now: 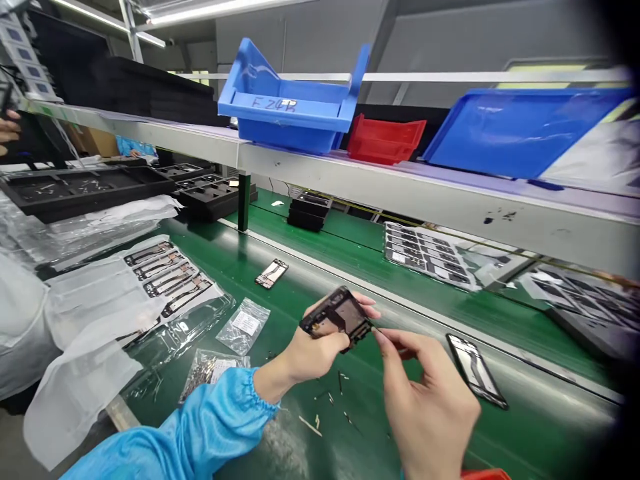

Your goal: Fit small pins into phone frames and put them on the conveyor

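The left hand [310, 353] grips a dark, rectangular phone frame [336, 319], the right hand [430, 407] pinching at its corner.

Factory assembly line: green conveyor [360, 257], blue bin [293, 110].

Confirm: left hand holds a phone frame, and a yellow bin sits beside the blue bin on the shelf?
No: the head view shows a red bin, not yellow, beside the blue bin on the shelf. The left hand does hold the phone frame.
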`<state>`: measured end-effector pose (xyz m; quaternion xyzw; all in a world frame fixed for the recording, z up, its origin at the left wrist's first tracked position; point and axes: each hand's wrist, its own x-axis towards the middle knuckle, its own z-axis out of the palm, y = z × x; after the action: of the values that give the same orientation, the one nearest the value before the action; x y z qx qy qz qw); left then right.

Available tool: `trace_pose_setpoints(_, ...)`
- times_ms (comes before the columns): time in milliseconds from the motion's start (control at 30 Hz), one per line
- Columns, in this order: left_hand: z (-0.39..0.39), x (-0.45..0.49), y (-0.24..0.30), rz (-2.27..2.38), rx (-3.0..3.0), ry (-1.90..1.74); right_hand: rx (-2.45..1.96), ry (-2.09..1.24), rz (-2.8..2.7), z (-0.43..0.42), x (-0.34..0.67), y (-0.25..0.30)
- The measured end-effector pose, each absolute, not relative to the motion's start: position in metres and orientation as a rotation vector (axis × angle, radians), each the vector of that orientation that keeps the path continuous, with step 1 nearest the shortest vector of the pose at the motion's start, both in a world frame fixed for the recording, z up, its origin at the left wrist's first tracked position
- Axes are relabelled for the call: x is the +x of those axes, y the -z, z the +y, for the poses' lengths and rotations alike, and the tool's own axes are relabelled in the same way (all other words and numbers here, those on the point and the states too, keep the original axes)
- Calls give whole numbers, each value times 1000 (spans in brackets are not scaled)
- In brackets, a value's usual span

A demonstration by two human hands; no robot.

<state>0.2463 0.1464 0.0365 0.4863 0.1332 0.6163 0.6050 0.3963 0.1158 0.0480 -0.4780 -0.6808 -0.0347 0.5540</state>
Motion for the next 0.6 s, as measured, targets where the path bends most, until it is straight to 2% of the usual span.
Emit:
trace_pose_setpoints(167,151,244,-40,524,1253,-1632,-1190,160,-1596,112,404,-53)
trace_pose_setpoints(333,159,217,-56,512,1067,-1777,-1272,-24,-1595,110,410,-50)
trace_pose_setpoints(467,148,179,-80,466,959,-1942,-1259,-228,-1777,130,408,-19)
trace_pose_setpoints(600,118,148,-100,479,952,-1958,-1226,-477,-1971,154,394,32)
